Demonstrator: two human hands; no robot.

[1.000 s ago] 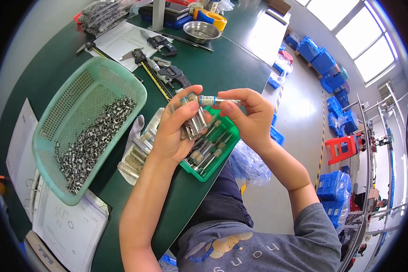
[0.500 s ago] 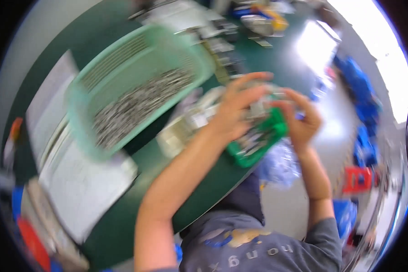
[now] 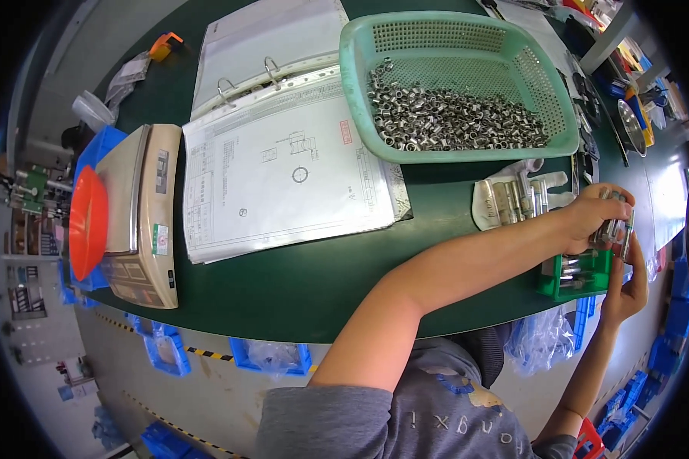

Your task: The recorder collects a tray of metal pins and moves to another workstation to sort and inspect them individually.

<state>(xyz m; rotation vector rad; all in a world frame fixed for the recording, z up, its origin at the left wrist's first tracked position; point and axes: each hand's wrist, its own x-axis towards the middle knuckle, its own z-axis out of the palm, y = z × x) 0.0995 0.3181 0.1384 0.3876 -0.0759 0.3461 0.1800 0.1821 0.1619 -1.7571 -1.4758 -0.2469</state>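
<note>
My left hand (image 3: 589, 218) is closed around several shiny clear-and-silver cylinders (image 3: 609, 229); their exact kind is too small to make out. From below, my right hand (image 3: 628, 291) has its thumb and fingers closed on the same bunch, at the lower ends. Both hands are over the right part of a small green plastic box (image 3: 547, 287), where similar silvery cylinders (image 3: 576, 269) lie. Left of the box, more pale cylinders (image 3: 509, 200) lie side by side in a whitish holder on the table. My fingers partly hide the bunch.
A mint-green basket (image 3: 352, 84) of small metal rings (image 3: 452, 118) stands at the back. Left of it lies an open ring binder (image 3: 283, 183) with a drawing. A scale (image 3: 157, 222) and an orange-red bowl (image 3: 89, 222) are farther left. The table's front edge curves before me.
My view has swung to the right and sharpened, so the binder and scale now show whole. Both hands stay together at the green box, holding the cylinders.
</note>
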